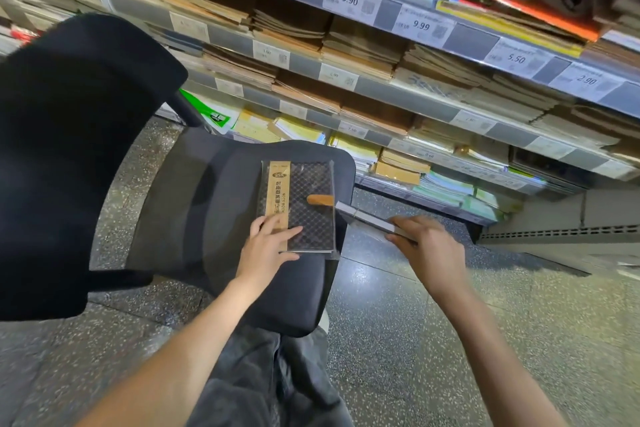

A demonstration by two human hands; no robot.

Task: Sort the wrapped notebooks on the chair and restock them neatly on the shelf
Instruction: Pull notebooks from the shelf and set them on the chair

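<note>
Stationery aisle, speckled floor, shelves (408,94) of stacked notebooks with price tags along the front rails. Black office chair (194,204) stands in front, seat toward the shelves.

Wrapped notebook (298,204), dark check cover with a tan band, lies flat at the seat's front right corner, far edge near the seat's front edge. It may top a small stack, can't tell. Left hand (266,250) rests on its near left corner, fingers fairly straight and spread, pressing, not gripping.

Right hand (426,246) is off the seat's right edge, fingers curled round a second notebook (363,218), held edge-on just beside the flat one.

Judgement: sorting step, one book lifted off.
- keep the left palm down so the slick wrap doesn't slide off the seat's edge
- square spines before carrying
- match cover to the price tag slot
- slide in flat, edges flush with the stack
</note>
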